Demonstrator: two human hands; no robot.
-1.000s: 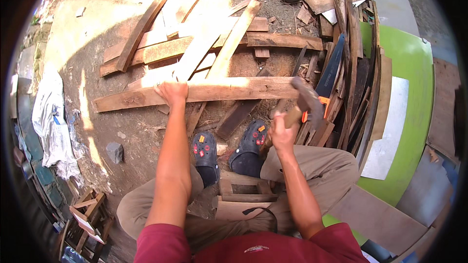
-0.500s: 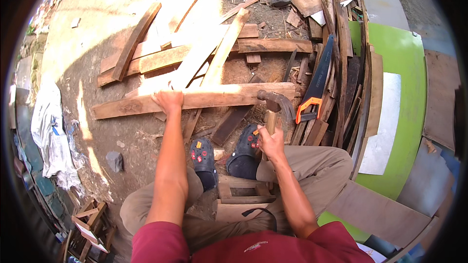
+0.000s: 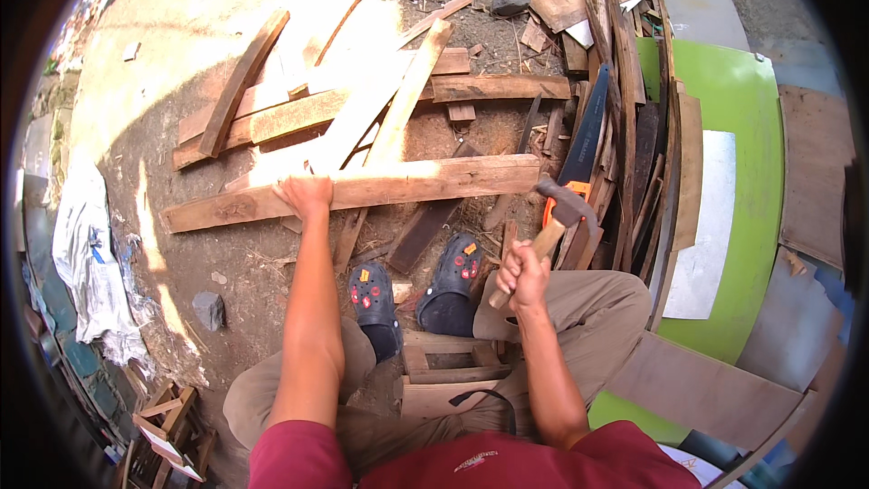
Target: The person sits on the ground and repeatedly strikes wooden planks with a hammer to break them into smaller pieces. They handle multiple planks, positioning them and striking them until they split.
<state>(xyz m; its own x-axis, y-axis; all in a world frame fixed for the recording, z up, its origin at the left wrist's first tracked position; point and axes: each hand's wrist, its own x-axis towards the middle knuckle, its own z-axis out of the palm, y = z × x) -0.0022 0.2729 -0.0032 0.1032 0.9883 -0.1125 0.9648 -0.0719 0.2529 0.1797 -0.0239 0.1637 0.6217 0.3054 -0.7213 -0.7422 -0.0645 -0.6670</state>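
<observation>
L hand (image 3: 305,196): palm flat, fingers spread, pressing on long plank (image 3: 425,183) lying across other boards.
R hand (image 3: 520,273): fist closed round wooden handle of hammer (image 3: 554,217).
Hammer head: just beside plank's R end.

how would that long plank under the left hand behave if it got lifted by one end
The long plank looks thick and solid, so probably stiff, barely sagging. It spans other boards in the pile, so lifting one end would likely pivot it rather than slide it. Its rough, weathered face under the left hand suggests it won't slip, though splinters seem likely.
</observation>
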